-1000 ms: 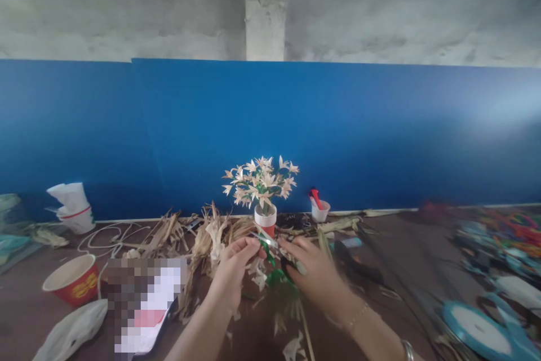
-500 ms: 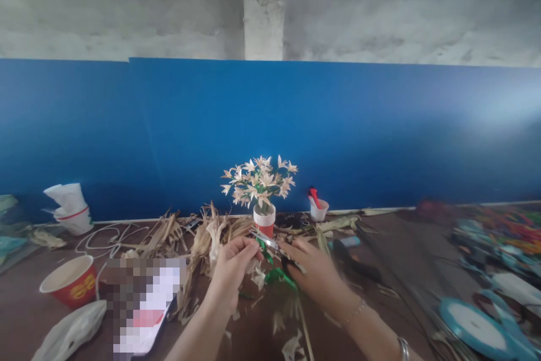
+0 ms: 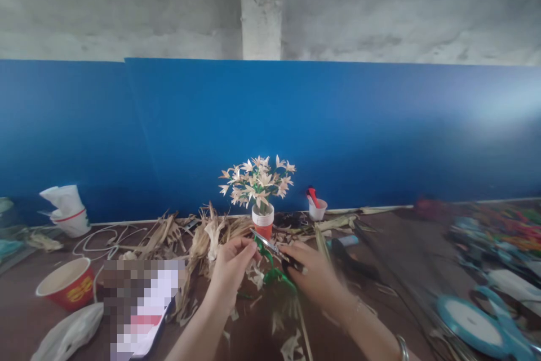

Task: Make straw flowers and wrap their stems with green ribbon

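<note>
Two-handed, on near side of flower cup [image 3: 262, 215] | pinching green strip [image 3: 278, 276] in left hand [image 3: 231, 268] | gripping scissors [image 3: 270, 246] in right hand [image 3: 315, 276] | apparently trimming | calls for taut strip, steady scissors

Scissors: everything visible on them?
The scissors have slim, shiny, metal-looking blades and dark handles, partly hidden by the right hand gripping them. They slant, tips forward and left, near the left hand. Whether the blades touch the green strip or stand slightly open, I can't tell.
</note>
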A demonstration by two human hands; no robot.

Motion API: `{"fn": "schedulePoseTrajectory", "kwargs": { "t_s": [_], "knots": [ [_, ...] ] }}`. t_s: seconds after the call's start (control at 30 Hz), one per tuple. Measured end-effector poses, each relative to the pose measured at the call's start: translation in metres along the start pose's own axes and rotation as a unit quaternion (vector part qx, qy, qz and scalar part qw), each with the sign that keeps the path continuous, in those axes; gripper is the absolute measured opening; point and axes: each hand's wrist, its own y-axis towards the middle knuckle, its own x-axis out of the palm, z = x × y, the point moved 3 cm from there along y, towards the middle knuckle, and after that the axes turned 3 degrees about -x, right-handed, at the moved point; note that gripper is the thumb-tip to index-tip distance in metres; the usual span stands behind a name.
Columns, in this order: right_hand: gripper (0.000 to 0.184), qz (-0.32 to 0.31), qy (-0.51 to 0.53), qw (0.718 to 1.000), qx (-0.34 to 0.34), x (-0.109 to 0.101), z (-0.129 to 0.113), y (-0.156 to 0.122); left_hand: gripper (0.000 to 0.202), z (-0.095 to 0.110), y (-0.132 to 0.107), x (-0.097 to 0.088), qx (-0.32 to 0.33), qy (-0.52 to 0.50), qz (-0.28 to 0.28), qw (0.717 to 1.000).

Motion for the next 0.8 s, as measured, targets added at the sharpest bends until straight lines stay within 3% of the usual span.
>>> {"fn": "schedulePoseTrajectory", "kwargs": {
  "t_s": [0.23, 0.47, 0.8],
  "knots": [
    [0.043, 0.059, 0.097, 0.986, 0.119, 0.004, 0.006, -0.001, 0.024, 0.004, -0.001, -0.002, 0.035, 0.005, 0.030, 0.999],
    [0.042, 0.014, 0.126, 0.985, 0.117, 0.009, 0.000, -0.006, 0.021, 0.003, 0.001, -0.005, 0.065, 0.049, 0.054, 0.995],
    [0.032, 0.014, 0.218, 0.955, 0.203, 0.009, -0.018, -0.005, 0.018, 0.005, 0.002, -0.010, 0.159, 0.167, 0.105, 0.967]
  ]
}}
